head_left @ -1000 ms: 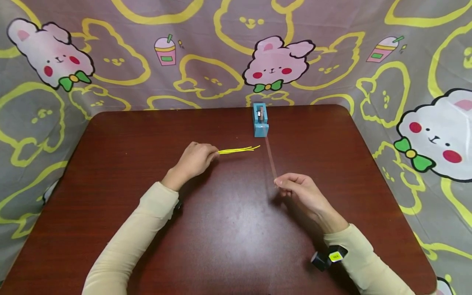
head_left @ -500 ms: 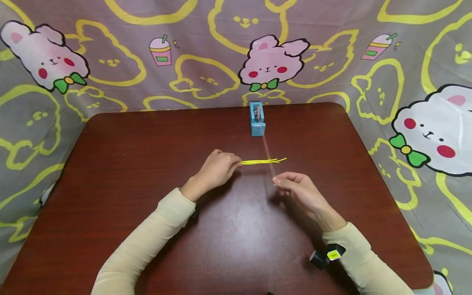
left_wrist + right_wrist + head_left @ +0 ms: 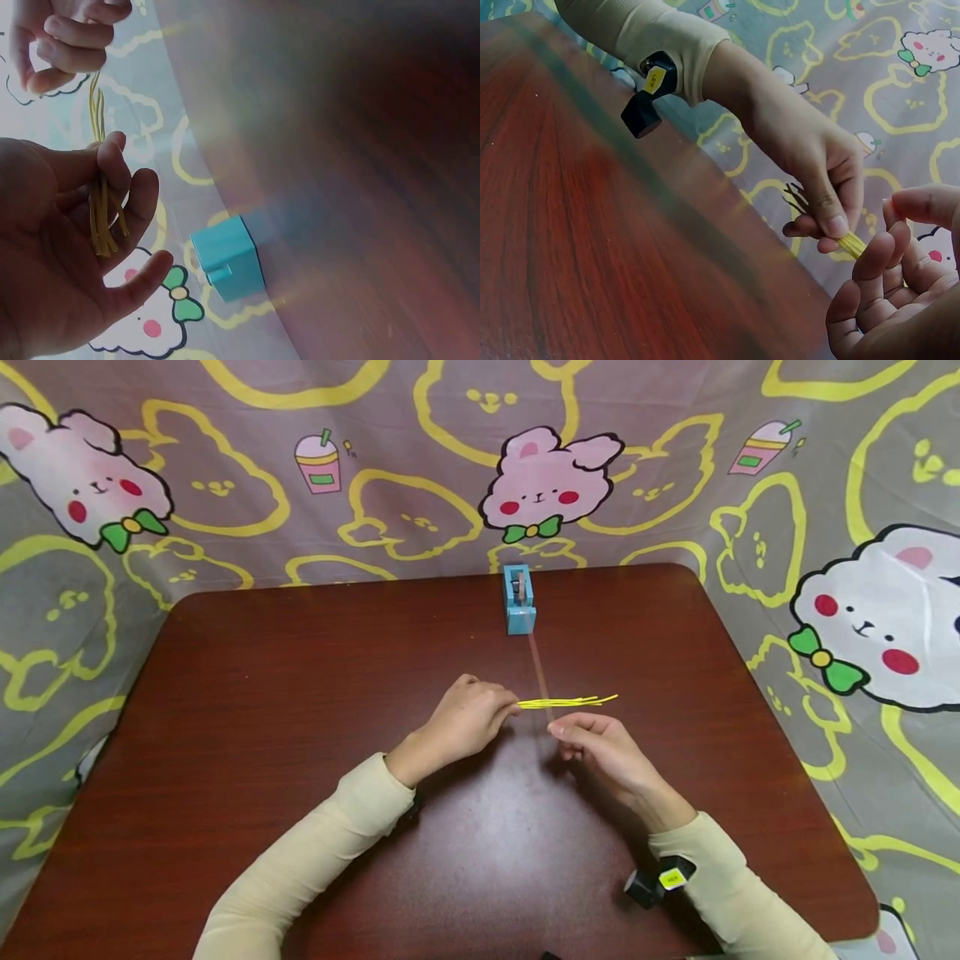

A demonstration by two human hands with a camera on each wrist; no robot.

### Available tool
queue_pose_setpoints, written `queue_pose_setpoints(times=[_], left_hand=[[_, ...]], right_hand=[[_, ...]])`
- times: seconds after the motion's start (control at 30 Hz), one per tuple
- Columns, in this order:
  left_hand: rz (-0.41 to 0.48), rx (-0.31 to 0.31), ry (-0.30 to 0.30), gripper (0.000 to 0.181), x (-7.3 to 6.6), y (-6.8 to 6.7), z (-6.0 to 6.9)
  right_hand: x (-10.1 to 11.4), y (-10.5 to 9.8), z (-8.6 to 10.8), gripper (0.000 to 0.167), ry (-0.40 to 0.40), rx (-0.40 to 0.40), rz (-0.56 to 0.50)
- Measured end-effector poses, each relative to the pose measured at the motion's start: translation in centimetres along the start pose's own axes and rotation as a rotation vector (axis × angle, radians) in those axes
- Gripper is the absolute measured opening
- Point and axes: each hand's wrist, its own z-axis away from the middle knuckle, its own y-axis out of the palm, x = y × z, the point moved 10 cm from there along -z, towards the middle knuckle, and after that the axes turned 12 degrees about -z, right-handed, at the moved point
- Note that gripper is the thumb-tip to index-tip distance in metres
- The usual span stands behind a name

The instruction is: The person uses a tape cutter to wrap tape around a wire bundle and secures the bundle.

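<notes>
My left hand [image 3: 468,714] pinches one end of a bundle of thin yellow strands [image 3: 573,702]. In the left wrist view, short ends of the strands [image 3: 103,225] stick out past the thumb and finger. From a blue tape dispenser [image 3: 519,602] near the table's far edge runs a strip of clear tape [image 3: 537,664]. My right hand [image 3: 611,752] pinches the free end of that tape, holding it stretched toward me. The bundle crosses the strip just beyond my right fingertips; whether the two touch I cannot tell.
The dark reddish-brown table [image 3: 300,693] has rounded far corners. A cloth with cartoon rabbits [image 3: 551,485] hangs behind it and along the sides. A black device [image 3: 660,881] is strapped to the right wrist.
My left hand has moved right and toward me, carrying the yellow strands from left of the tape to across it. The right hand has stayed nearly in place with the tape.
</notes>
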Motion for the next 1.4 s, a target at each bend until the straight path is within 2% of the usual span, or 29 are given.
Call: queue_pose_setpoints(times=[0.27,0.53,0.77,0.93,1.4], left_hand=[[0.033,-0.007,0.011,0.012,-1.3,-0.4,0.1],[0.049,-0.025,0.025,0.012,-2.0,-0.8,0.4],[0.081,-0.034,0.036,0.01,-2.3,-1.0,0.6],[0.105,-0.042,0.04,0.01,-2.3,-1.3,0.6],[0.173,-0.012,0.042,0.013,-2.2,-0.9,0.7]], right_hand=[[-0.5,-0.1,-0.1,0.016,0.001,-0.005,0.001],[-0.9,-0.1,-0.1,0.015,-0.003,0.01,-0.02],[-1.2,0.0,-0.3,0.025,0.0,0.021,-0.022],[-1.4,-0.2,-0.5,0.025,-0.006,0.022,-0.023],[-1.7,-1.4,-1.7,0.011,-0.011,-0.068,0.057]])
